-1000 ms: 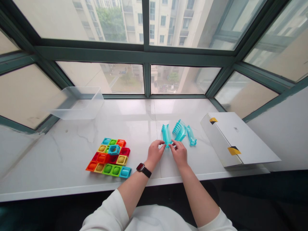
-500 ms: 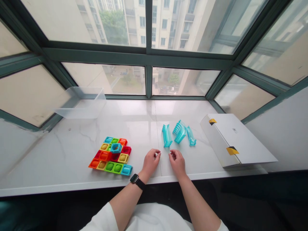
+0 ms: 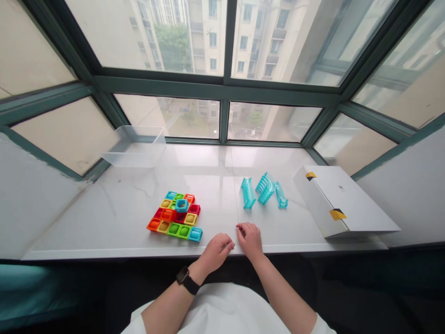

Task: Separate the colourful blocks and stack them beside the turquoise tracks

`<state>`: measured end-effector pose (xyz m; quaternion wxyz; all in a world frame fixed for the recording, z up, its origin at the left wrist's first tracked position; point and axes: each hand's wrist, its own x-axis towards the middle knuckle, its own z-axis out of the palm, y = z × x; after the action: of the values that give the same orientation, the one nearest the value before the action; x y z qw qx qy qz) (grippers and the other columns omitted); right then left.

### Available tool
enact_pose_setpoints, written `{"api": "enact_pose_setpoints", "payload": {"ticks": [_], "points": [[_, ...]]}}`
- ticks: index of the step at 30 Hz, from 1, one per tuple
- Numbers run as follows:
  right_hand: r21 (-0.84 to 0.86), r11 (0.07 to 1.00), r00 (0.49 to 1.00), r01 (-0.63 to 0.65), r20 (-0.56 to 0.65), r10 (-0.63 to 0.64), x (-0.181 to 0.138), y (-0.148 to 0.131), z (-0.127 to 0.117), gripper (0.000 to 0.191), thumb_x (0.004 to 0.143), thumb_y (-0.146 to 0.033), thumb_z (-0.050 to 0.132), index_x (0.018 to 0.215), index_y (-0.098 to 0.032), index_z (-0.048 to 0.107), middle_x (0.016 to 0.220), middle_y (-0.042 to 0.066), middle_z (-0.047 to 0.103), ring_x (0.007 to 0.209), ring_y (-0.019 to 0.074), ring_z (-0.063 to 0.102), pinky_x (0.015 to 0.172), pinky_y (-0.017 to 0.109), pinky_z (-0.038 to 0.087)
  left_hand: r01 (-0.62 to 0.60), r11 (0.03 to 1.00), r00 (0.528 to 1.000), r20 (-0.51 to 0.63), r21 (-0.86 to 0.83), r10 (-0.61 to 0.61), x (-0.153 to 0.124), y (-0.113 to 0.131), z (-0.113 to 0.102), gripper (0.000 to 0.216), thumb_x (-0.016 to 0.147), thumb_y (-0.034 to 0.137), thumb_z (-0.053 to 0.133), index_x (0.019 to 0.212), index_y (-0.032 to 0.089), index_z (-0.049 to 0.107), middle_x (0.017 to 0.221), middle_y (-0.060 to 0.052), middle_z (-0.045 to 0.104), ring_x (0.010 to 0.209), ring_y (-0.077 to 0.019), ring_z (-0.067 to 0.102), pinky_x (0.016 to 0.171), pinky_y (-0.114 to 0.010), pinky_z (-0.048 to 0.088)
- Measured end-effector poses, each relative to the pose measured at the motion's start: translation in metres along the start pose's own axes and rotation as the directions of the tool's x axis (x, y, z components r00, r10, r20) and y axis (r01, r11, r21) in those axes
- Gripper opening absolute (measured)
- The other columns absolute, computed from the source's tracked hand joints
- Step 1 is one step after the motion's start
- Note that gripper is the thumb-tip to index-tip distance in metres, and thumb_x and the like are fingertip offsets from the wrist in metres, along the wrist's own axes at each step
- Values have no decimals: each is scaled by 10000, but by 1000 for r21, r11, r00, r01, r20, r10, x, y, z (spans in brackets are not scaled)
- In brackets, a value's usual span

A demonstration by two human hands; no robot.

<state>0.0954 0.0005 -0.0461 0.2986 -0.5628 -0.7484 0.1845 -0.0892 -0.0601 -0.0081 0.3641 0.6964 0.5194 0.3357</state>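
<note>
My left hand (image 3: pixel 217 252) rests at the front edge of the white marble sill (image 3: pixel 212 176), fingers loosely curled with nothing in them; a black watch sits on its wrist. Close beside it, my right hand (image 3: pixel 249 239) lies on the sill with fingers curled and nothing visible in them. Beyond the hands stand three clear turquoise ribbed track pieces (image 3: pixel 264 189), untouched. Left of my hands lies a flat cluster of coloured square tiles (image 3: pixel 175 221) with a blue ring piece on top.
A clear plastic bin (image 3: pixel 136 147) sits at the back left of the sill. A white flat box (image 3: pixel 342 199) with yellow-black tape tabs lies at the right. Window frames and glass enclose the sill on three sides.
Both hands let go of the leftmost turquoise piece and drew back to the sill's front edge. The view shifted, so everything sits further right.
</note>
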Motion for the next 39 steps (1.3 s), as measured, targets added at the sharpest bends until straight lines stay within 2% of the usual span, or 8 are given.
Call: {"api": "enact_pose_setpoints", "payload": {"ticks": [2, 5, 10, 14, 18, 27, 33, 39], "points": [[-11, 1000, 1000, 7, -8, -7, -1, -1, 2, 188, 958, -236, 549, 991, -237, 734, 919, 58, 750, 910, 247, 643, 883, 377, 402, -68, 998, 998, -5, 4, 68, -11, 5, -14, 225, 1042, 306, 488, 1019, 251, 705, 987, -61, 730, 945, -208, 672, 895, -348, 547], [-24, 1000, 1000, 15, -22, -15, -1, -1, 3, 200, 966, -240, 537, 982, -237, 736, 933, 63, 752, 910, 248, 641, 880, 379, 403, -85, 985, 967, -228, 148, 117, -23, 1, -57, 224, 1040, 315, 490, 1119, 281, 696, 1090, -79, 729, 1080, -240, 675, 1006, -402, 538], [-51, 998, 999, 29, -26, -30, 0, 0, 4, 199, 970, -232, 532, 961, -237, 731, 944, 59, 750, 926, 248, 645, 876, 373, 394, 332, 867, 707, -707, 371, 32, -31, -41, -155, 452, 963, 491, 596, 1332, 230, 601, 1365, -137, 618, 1343, -327, 548, 1212, -533, 393], [-49, 998, 999, 44, -26, -46, 0, 3, 6, 200, 972, -246, 536, 963, -235, 735, 934, 58, 747, 908, 243, 644, 875, 371, 397, 506, 760, 757, -632, 408, -165, -34, -86, -193, 844, 833, 647, 705, 1525, 238, 446, 1607, -162, 420, 1482, -378, 412, 1221, -551, 373], [-47, 998, 998, 46, -29, -47, -1, 3, 6, 221, 982, -276, 524, 965, -231, 740, 934, 63, 747, 910, 242, 645, 879, 372, 404, 507, 722, 827, -501, 470, -255, -34, -109, -185, 940, 826, 645, 708, 1584, 203, 371, 1625, -182, 412, 1489, -377, 418, 1205, -516, 393], [31, 999, 999, 44, -3, -44, -1, -2, 0, 287, 996, -412, 560, 1134, -225, 728, 997, 67, 753, 924, 238, 675, 906, 383, 462, 532, 675, 799, -568, 511, -200, -29, -92, -129, 975, 848, 631, 716, 1616, 171, 330, 1625, -238, 416, 1427, -431, 479, 1133, -562, 444], [135, 973, 966, 185, 155, -205, -3, -13, 1, 616, 897, -486, 730, 1449, -256, 584, 1304, 122, 718, 1204, 306, 658, 1055, 457, 474, 484, 679, 823, -552, 552, -138, -28, -75, -86, 977, 904, 630, 663, 1655, 160, 252, 1661, -248, 365, 1451, -441, 439, 1106, -584, 455], [167, 953, 929, 254, 232, -289, -1, -32, 5, 417, 804, -327, 798, 1207, -278, 706, 1192, 77, 748, 1194, 302, 638, 1034, 442, 462, 481, 697, 822, -549, 531, -150, -30, -73, -81, 994, 909, 638, 663, 1670, 180, 217, 1671, -237, 363, 1476, -425, 427, 1119, -568, 454]]}}
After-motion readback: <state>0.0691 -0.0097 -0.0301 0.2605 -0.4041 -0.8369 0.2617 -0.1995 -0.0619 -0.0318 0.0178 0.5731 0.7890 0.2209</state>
